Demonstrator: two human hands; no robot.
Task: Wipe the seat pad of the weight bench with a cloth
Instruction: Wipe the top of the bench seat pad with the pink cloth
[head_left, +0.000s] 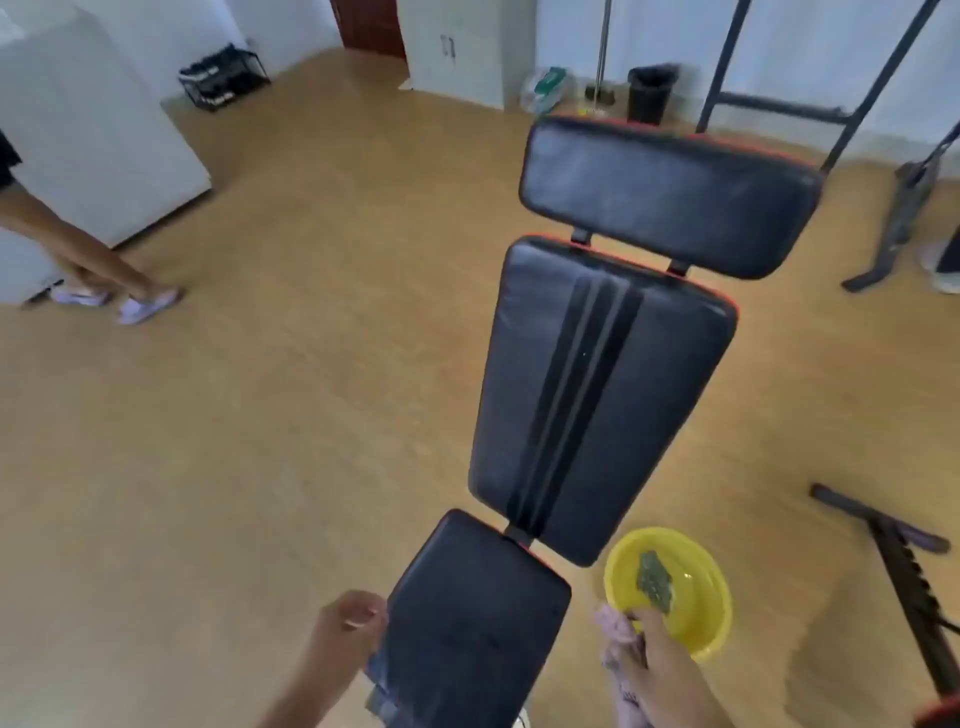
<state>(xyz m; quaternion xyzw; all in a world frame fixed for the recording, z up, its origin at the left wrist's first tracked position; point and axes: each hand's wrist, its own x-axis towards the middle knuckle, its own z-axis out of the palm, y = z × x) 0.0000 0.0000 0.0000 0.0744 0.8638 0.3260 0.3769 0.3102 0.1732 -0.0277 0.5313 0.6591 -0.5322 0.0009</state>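
Note:
The weight bench stretches away from me: a black seat pad (470, 618) nearest, then a long back pad (597, 395) and a head pad (665, 195), all edged in red. My left hand (350, 618) hovers at the seat pad's left edge with its fingers curled and nothing in it. To the right of the seat pad, my right hand (657, 649) grips a pale pink cloth (618, 642) that hangs down beside the pad.
A yellow basin (696, 613) stands on the wooden floor right of the seat, with a green cloth (653, 579) in it. Black metal frame parts (904, 577) lie at the right. Another person's legs (88, 265) are at the far left. A black bin (649, 93) stands by the back wall.

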